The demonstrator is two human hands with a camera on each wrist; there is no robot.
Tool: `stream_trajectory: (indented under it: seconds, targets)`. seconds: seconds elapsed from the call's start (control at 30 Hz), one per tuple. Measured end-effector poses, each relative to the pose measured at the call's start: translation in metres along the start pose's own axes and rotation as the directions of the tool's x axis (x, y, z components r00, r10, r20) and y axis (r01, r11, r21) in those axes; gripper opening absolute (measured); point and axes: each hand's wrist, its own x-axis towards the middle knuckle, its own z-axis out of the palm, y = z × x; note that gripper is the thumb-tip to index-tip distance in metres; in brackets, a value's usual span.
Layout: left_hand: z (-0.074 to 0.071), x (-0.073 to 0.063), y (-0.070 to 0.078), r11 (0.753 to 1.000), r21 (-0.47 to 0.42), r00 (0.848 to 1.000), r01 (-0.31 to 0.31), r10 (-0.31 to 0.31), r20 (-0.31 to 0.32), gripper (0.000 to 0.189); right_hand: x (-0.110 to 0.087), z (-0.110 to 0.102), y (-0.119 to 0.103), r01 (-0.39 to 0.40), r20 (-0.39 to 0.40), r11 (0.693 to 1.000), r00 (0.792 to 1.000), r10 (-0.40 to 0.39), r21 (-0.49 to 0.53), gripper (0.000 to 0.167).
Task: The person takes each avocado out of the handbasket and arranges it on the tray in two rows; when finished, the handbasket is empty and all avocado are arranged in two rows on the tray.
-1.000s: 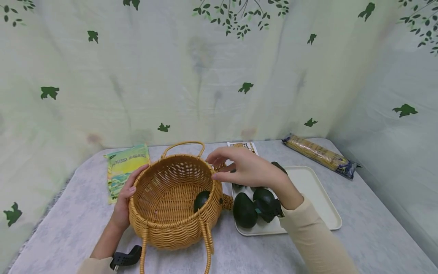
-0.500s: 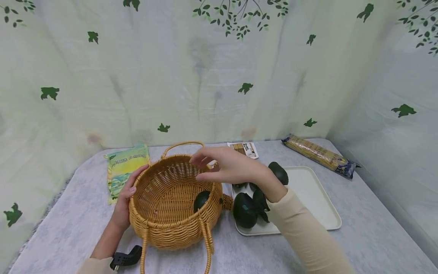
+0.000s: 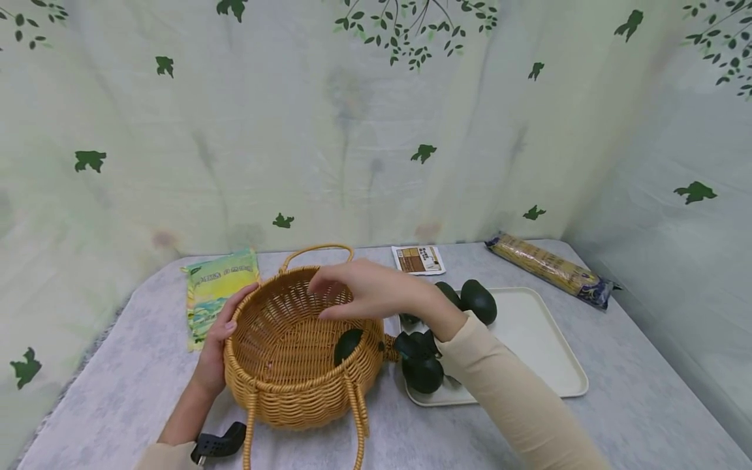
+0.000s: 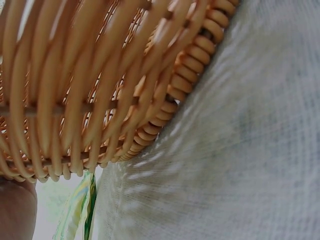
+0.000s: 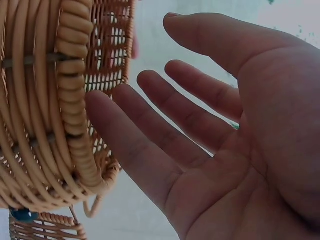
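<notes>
A round wicker basket (image 3: 282, 405) with handles stands left of the middle of the table in the head view. My left hand (image 3: 216, 343) holds its left side, fingers and thumb at the rim; the basket hides most of that hand in the left wrist view. An avocado (image 3: 348, 346) lies inside at the right. My right hand (image 3: 376, 292) hovers over the basket's right part, fingers spread and holding nothing; its bare palm shows in the right wrist view. Dark avocados (image 3: 478, 301) rest on a white tray (image 3: 543, 339), partly hidden by the right arm.
Behind the basket on the left lies a green and yellow packet (image 3: 220, 287). A small brown and white packet (image 3: 418, 260) lies at the back, and a long pasta-like packet (image 3: 546, 267) at the back right. A patterned curtain (image 3: 282, 130) borders the table.
My right hand has moved left from the basket's right rim to above its opening, uncovering more of the tray's avocados and the brown and white packet. My left hand stays on the basket.
</notes>
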Motion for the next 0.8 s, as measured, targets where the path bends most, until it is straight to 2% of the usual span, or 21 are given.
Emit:
stream_trajectory:
  seconds: [0.13,0.27,0.47,0.53,0.7,0.8]
  targets:
    - [0.000,0.000,0.001,1.000,0.013,1.000,0.002,-0.002,-0.015,0.061,0.009,0.002,-0.001,-0.027,0.078,0.999,0.997,0.026,0.019,0.035]
    - [0.000,0.000,0.001,1.000,0.015,1.000,-0.011,0.011,-0.019,0.061,0.016,0.005,-0.003,-0.066,0.175,0.997,0.983,0.059,0.032,0.034]
    - [0.000,0.000,0.001,1.000,0.016,1.000,-0.022,0.022,-0.022,0.061,0.024,0.009,-0.004,-0.106,0.264,0.994,0.958,0.111,-0.033,0.038]
    - [-0.001,-0.001,0.001,1.000,0.020,0.999,-0.020,0.020,-0.025,0.061,0.027,0.010,-0.005,-0.146,0.305,0.989,0.941,0.146,-0.021,0.040]
    - [0.000,-0.001,0.001,1.000,0.025,1.000,-0.014,0.014,-0.026,0.061,0.034,0.015,-0.012,-0.281,0.397,0.960,0.880,0.259,-0.002,0.046]
    - [0.001,-0.001,0.001,1.000,0.024,1.000,-0.017,0.017,-0.019,0.061,0.037,0.019,-0.014,-0.295,0.419,0.954,0.861,0.288,-0.050,0.049]
